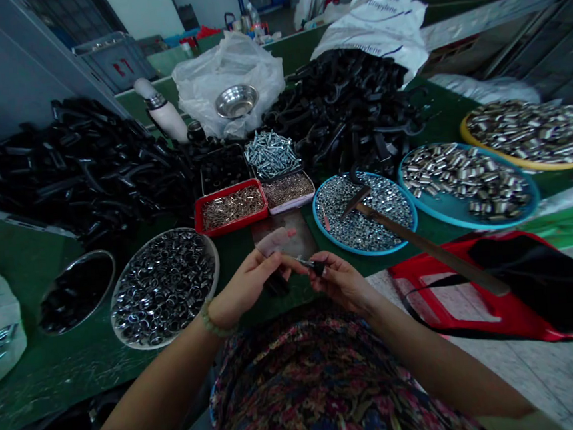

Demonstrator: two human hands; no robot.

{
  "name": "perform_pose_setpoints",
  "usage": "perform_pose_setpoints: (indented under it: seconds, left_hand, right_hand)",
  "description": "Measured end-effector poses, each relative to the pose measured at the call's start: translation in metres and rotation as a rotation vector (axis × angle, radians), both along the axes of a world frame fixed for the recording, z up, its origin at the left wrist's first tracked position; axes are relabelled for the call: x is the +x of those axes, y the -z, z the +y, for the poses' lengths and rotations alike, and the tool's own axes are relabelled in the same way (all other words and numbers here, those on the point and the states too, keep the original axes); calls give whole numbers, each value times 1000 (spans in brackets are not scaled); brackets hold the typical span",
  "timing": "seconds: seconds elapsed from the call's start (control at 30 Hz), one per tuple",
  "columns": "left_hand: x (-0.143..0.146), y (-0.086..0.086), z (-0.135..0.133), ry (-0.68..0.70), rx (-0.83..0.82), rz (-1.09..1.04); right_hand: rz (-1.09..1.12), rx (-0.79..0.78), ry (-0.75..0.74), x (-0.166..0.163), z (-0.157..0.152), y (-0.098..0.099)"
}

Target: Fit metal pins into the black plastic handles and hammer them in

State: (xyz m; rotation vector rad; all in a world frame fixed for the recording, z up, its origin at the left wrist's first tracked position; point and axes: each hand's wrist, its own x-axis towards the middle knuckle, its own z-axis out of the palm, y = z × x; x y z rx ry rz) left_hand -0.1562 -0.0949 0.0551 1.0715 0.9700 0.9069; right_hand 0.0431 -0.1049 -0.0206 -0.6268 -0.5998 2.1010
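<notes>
My left hand (pixel 252 283) is closed on a small black part (pixel 276 284), fingers pinched at the table's near edge. My right hand (pixel 336 279) is closed on a small black piece with a metal pin (pixel 311 264) sticking toward the left hand. The two hands meet just above my lap, in front of a small metal block (pixel 284 236) on the green table (pixel 40 263). A hammer (pixel 408 234) lies with its head in the blue dish of nuts (pixel 364 213), right of my hands.
A round tray of metal rings (pixel 165 286) and a bowl of black parts (pixel 75 290) sit left. Red tray of pins (pixel 230 206), white tray (pixel 288 191), screws (pixel 271 153), blue dish of sleeves (pixel 467 182), yellow dish (pixel 530 130). Heaps of black handles (pixel 91 165) lie behind. A red stool (pixel 474 292) stands right.
</notes>
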Motion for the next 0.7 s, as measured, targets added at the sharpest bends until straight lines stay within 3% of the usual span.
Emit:
perform_pose_setpoints:
  seconds: [0.1,0.2,0.23,0.33,0.43,0.57,0.7]
  left_hand:
    - [-2,-10,0,-45,-35,78]
    - [-11,-23,-6,189,-98,-95]
    - [-14,-26,-8,211,-90,-167]
    - [-19,-26,-6,-23,-120,-252]
    - [-14,-10,-2,-236,-282,-224]
    - [0,11,-4,-345,-319,-166]
    - [15,18,-9,-369,-312,-144]
  right_hand:
    - [-42,33,-1,1,0,5]
    - [-120,113,3,3,1,11]
    - [-171,153,21,4,1,12]
    - [-426,348,74,8,3,13]
    - [-739,646,86,12,6,6]
    - [-921,947,108,13,7,-9]
    - [-930,1048,77,6,2,-16]
